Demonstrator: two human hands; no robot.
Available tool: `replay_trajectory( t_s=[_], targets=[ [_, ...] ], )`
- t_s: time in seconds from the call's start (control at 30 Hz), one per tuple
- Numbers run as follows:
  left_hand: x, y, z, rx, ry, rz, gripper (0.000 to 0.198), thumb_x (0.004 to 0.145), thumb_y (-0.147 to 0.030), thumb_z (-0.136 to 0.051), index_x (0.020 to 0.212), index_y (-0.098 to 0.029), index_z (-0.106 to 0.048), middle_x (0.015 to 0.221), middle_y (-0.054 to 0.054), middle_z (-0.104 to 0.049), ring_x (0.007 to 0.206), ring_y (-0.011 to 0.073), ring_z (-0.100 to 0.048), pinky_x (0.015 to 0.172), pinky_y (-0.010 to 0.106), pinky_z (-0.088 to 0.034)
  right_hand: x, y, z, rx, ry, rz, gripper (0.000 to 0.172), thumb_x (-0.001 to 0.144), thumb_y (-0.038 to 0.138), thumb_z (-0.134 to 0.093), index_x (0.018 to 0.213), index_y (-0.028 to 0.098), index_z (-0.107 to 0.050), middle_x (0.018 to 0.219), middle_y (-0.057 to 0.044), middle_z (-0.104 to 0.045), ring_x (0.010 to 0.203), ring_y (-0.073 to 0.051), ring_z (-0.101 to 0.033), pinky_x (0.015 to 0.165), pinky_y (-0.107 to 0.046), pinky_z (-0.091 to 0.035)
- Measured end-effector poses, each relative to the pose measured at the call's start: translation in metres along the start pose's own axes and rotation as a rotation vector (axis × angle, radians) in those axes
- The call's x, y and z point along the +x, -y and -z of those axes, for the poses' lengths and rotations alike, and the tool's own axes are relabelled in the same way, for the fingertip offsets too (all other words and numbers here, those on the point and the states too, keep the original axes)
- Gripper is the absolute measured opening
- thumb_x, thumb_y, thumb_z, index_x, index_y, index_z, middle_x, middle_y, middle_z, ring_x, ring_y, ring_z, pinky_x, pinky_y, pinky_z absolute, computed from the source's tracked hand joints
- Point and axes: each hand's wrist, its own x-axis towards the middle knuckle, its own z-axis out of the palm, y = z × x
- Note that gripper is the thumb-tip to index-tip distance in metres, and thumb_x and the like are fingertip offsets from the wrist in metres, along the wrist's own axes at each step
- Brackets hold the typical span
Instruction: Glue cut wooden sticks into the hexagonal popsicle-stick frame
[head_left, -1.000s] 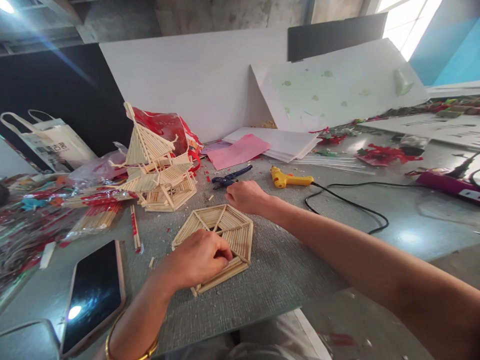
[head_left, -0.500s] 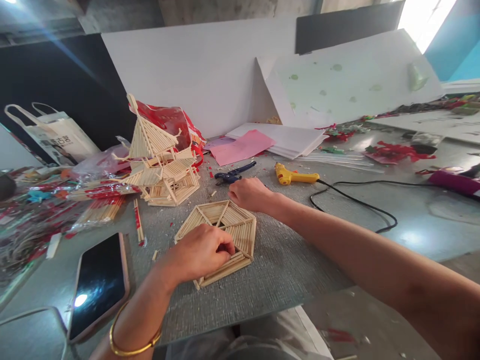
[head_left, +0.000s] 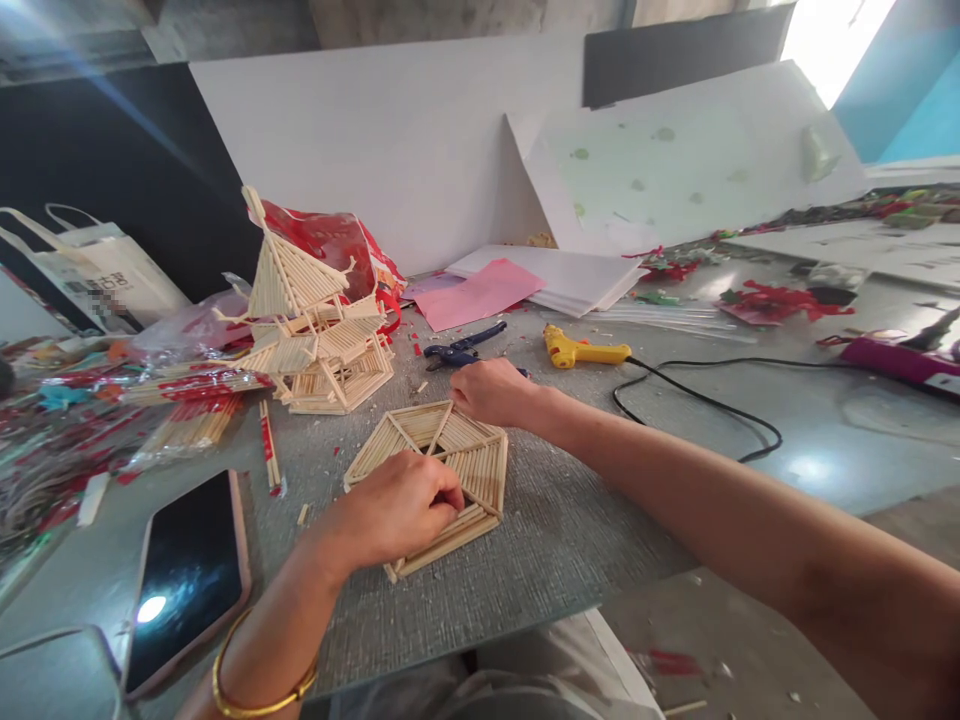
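Observation:
A flat hexagonal panel of thin wooden sticks [head_left: 480, 470] lies on the table, with spokes between its sections and a small gap at its middle. My left hand [head_left: 397, 505] rests over its near left side, fingers curled down onto the sticks and fingertips hidden. At the panel's far corner is my right hand [head_left: 487, 390], closed, knuckles up; whatever its fingers pinch is hidden. Just behind it lie dark blue pliers [head_left: 461, 350]. A yellow glue gun [head_left: 585, 348] is on its side to the right. Back left stands a tiered stick pagoda model [head_left: 307, 320].
A phone [head_left: 191, 575] lies at left, beside a short red-wrapped stick bundle [head_left: 268, 448]. Plastic-wrapped sticks [head_left: 184, 430] and scraps crowd the left side. Pink paper [head_left: 480, 292] and white boards [head_left: 562, 280] are at the back. A black cord [head_left: 705, 362] crosses the right side.
The whole view has shifted slightly, so everything sits a little further left. Both hands keep the same places on and beside the hexagonal panel.

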Motion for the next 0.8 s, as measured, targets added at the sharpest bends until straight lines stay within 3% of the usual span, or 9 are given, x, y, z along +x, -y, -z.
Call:
replay_trajectory(
  t_s=[0.17,0.6,0.8],
  targets=[
    [0.0005,0.0004,0.0004,-0.031,0.02,-0.001,0.022,0.072,-0.019,-0.047,0.078,-0.019,-0.068,0.078,0.003,-0.069,0.072,0.0138,-0.057,0.064,0.027,-0.036,-0.0008,0.0018,0.001,-0.001,0.004,0.013,0.036,0.088,0.029,-0.033,0.089,0.014,-0.066,0.089,-0.012,-0.067,0.077,-0.021,-0.061,0.061,-0.027,-0.037],
    [-0.0019,-0.0005,0.0054,-0.049,0.083,0.04,0.025,0.069,-0.016,-0.046,0.081,-0.02,-0.068,0.078,0.002,-0.068,0.071,0.0135,-0.057,0.065,0.026,-0.037,-0.001,0.0026,0.0014,0.007,-0.004,0.006,0.035,0.088,0.027,-0.034,0.091,0.013,-0.066,0.089,-0.012,-0.067,0.076,-0.02,-0.061,0.061,-0.027,-0.036],
    [-0.0016,0.0007,0.0028,-0.007,0.046,-0.002,0.025,0.07,-0.014,-0.045,0.079,-0.02,-0.068,0.081,0.002,-0.068,0.074,0.0142,-0.057,0.067,0.027,-0.037,-0.0019,0.0028,0.0027,0.02,0.004,0.01,0.034,0.087,0.028,-0.035,0.092,0.013,-0.066,0.088,-0.012,-0.067,0.076,-0.02,-0.061,0.06,-0.027,-0.036]
  ],
)
